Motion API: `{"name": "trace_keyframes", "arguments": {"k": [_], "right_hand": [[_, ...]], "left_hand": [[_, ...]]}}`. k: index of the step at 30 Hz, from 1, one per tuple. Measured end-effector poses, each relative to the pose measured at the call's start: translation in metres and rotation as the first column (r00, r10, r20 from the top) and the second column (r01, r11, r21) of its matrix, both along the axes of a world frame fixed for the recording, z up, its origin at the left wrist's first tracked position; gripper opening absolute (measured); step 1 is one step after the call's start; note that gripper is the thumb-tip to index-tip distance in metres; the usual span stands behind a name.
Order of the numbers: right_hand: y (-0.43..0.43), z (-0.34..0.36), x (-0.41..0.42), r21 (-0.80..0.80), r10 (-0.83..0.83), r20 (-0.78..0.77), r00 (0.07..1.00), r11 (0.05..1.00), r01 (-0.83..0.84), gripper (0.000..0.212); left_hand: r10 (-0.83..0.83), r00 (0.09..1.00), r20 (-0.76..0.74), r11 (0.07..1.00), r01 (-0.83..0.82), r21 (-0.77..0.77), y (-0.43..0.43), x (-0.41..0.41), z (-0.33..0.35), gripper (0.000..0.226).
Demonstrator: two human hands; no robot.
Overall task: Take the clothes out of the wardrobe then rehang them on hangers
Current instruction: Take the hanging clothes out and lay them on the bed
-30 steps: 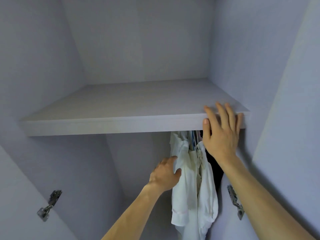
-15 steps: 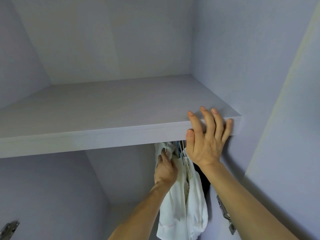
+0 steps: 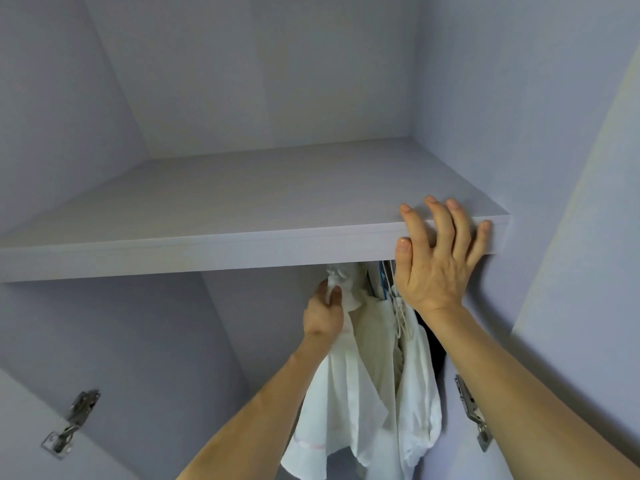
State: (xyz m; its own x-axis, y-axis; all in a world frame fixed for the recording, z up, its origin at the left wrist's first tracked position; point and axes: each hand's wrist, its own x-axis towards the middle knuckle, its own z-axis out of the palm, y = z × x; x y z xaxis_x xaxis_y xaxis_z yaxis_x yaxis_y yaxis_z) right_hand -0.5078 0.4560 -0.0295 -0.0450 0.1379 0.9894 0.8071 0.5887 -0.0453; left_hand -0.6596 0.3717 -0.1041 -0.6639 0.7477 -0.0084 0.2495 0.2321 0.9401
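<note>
White clothes (image 3: 363, 393) hang bunched at the right end of the wardrobe, under a pale shelf (image 3: 207, 251). My left hand (image 3: 323, 311) reaches up beneath the shelf and grips the top of the leftmost white garment near its hanger. A white hanger (image 3: 398, 306) shows between the garments, and dark clothing sits behind them. My right hand (image 3: 438, 258) rests on the shelf's front edge, fingers spread over the top. The rail is hidden by the shelf.
The wardrobe's right side wall (image 3: 519, 168) stands close beside my right hand. Metal door hinges sit at lower left (image 3: 71, 422) and lower right (image 3: 472, 410). The shelf top is bare.
My left hand rose from the garment's side to its top under the shelf and now grips it there. My right hand stayed on the shelf edge.
</note>
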Motion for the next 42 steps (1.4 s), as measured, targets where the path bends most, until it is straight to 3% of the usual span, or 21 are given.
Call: {"name": "trace_keyframes", "arguments": {"k": [3,10,15,18,20,23,25,26,30,34,37,42], "right_hand": [[-0.003,0.001,0.001,-0.031,-0.007,0.015,1.0,1.0,0.008,0.04],[-0.014,0.005,0.007,-0.127,0.021,0.06,0.998,0.992,-0.013,0.041],[-0.035,0.003,0.005,-0.208,0.089,-0.017,0.996,0.974,-0.09,0.051],[-0.071,-0.043,-0.006,-0.332,0.258,-0.095,0.961,0.902,-0.276,0.062],[-0.106,-0.091,-0.015,-0.491,0.379,-0.154,0.913,0.772,-0.403,0.063],[-0.163,-0.148,-0.031,-0.752,0.529,-0.262,0.807,0.412,-0.515,0.06],[-0.201,-0.169,-0.045,-0.859,0.606,-0.31,0.732,0.153,-0.489,0.065],[-0.219,-0.176,-0.053,-0.885,0.653,-0.311,0.691,0.066,-0.46,0.067],[-0.287,-0.189,-0.083,-0.931,0.818,-0.287,0.499,-0.117,-0.345,0.067],[-0.363,-0.2,-0.099,-0.942,0.916,-0.335,0.222,-0.319,-0.104,0.051],[-0.43,-0.212,-0.087,-0.942,0.945,-0.328,0.001,-0.327,0.069,0.027],[-0.527,-0.219,-0.027,-0.963,0.896,-0.268,-0.353,-0.243,0.116,0.005]], "left_hand": [[0.059,0.986,0.155,0.988,-0.08,0.131,-0.009,-0.001,0.007,0.03],[0.02,1.0,0.006,0.992,-0.021,0.127,-0.045,0.006,0.007,0.045],[0.043,0.999,0.026,0.996,-0.044,0.074,-0.099,0.006,-0.01,0.047],[0.074,0.997,0.0,0.997,-0.074,0.03,-0.146,-0.001,-0.029,0.043],[0.082,0.995,-0.05,0.996,-0.084,-0.032,-0.185,-0.004,-0.045,0.034],[0.062,0.995,-0.084,0.989,-0.073,-0.129,-0.252,-0.003,-0.067,0.025],[0.087,0.995,-0.054,0.978,-0.096,-0.183,-0.302,0.0,-0.081,0.021],[0.109,0.994,-0.021,0.973,-0.111,-0.204,-0.327,0.003,-0.088,0.018],[0.199,0.976,0.086,0.949,-0.17,-0.264,-0.429,0.03,-0.11,0.031],[0.356,0.922,0.15,0.905,-0.301,-0.301,-0.527,0.082,-0.118,0.029],[0.48,0.858,0.184,0.858,-0.416,-0.3,-0.592,0.135,-0.117,0.024],[0.665,0.706,0.244,0.744,-0.597,-0.299,-0.67,0.261,-0.117,0.031]]}}
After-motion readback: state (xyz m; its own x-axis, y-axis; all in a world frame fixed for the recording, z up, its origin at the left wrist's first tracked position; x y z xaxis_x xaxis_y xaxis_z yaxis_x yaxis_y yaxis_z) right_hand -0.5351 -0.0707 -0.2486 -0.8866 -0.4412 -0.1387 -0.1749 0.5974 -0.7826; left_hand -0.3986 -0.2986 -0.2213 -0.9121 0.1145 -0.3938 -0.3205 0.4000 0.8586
